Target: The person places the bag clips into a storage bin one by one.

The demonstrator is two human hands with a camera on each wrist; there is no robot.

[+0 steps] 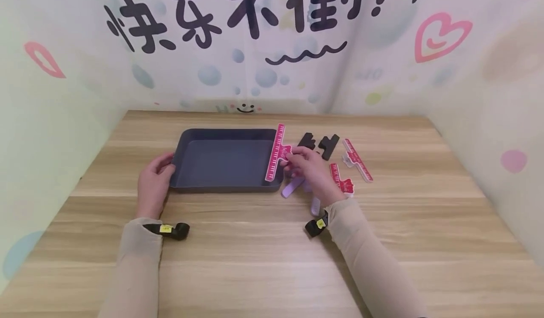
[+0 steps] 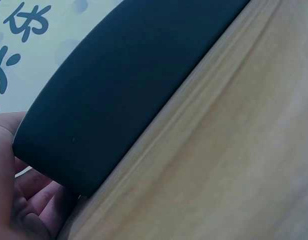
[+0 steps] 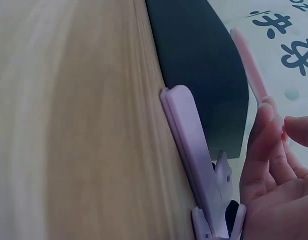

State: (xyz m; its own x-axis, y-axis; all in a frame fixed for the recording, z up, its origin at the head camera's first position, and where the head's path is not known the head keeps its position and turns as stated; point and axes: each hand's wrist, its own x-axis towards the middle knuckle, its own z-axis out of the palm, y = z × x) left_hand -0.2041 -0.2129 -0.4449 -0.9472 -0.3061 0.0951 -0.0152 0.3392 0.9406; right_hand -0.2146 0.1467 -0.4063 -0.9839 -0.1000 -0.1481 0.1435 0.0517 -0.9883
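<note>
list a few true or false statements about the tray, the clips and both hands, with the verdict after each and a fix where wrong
1. The left hand grips the tray at its left end. True.
2. The right hand holds nothing. False: it pinches a red clip.
3. Black clips lie to the right of the tray. True.
4. The purple clips lie inside the tray. False: they lie outside it, on the table.
5. Two more red clips lie on the table, to the right of the tray. True.
</note>
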